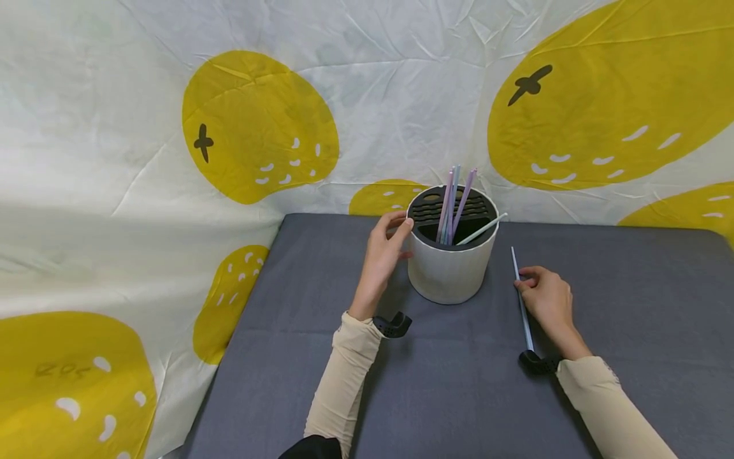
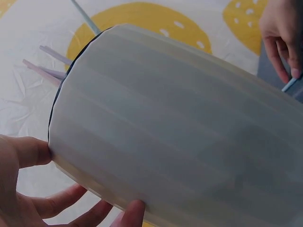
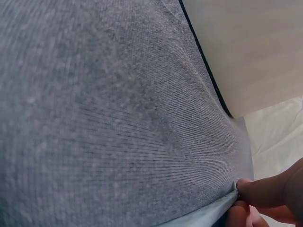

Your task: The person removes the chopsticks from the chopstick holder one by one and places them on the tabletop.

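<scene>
A round white desk organizer (image 1: 450, 274) with a black slotted top stands near the back of the table. Several thin pastel sticks (image 1: 444, 207) rise from its front compartment, and a pale green stick (image 1: 484, 228) leans right over the rim. At the organizer's left side my left hand (image 1: 385, 245) holds its rim and wall with bent fingers; the left wrist view shows the fingertips (image 2: 35, 152) on it. To the right, my right hand (image 1: 547, 296) pinches a long pale blue stick (image 1: 524, 319) between thumb and fingers. That stick lies close to the tabletop, apart from the organizer.
Dark grey cloth (image 1: 459, 382) covers the table. Behind and to the left hangs a white sheet (image 1: 401, 121) with large yellow fruit prints. A black wrist device (image 1: 392, 325) sits on the left wrist and another (image 1: 538, 363) on the right.
</scene>
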Demonstrator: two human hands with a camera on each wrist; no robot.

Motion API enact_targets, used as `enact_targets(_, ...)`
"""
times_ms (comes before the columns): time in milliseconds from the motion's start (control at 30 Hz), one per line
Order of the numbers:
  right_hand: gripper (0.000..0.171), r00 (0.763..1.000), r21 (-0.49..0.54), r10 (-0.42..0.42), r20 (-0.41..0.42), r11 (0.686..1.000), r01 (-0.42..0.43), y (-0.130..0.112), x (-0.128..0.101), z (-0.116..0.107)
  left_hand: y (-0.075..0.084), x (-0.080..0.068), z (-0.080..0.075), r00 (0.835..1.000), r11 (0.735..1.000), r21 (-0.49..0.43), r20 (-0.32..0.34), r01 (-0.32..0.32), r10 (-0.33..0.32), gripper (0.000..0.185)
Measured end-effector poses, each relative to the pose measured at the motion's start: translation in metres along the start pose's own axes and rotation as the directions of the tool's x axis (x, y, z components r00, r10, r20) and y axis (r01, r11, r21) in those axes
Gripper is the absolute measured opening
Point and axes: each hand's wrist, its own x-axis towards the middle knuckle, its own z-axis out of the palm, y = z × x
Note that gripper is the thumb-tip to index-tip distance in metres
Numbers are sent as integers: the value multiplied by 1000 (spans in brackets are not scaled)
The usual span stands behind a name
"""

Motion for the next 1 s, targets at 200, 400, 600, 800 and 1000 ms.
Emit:
enact_targets(200,30,1000,1,-16,5,1000,16,0,0,0,-1,1,1,1000,1000,-1,-1,5,-5,41)
enact_targets(400,29,998,52,-55,-16,997,55,-7,-1,-8,-2,3,0,1000,1000,-4,4,4,-4,41)
enact_targets(600,33,987,260,-131,-88,954,150,-25,-6,-12,-4,5,-1,1000,1000,0,-1,-4,4,40)
enact_targets(800,36,954,451,-224,-198,844,292,-52,-14,-19,-5,5,-1,1000,1000,-4,1,-8,8,40)
enact_targets(1000,41,867,483,-356,-348,725,491,-82,-19,-30,-5,6,-1,1000,1000,-10,11,-15,16,40)
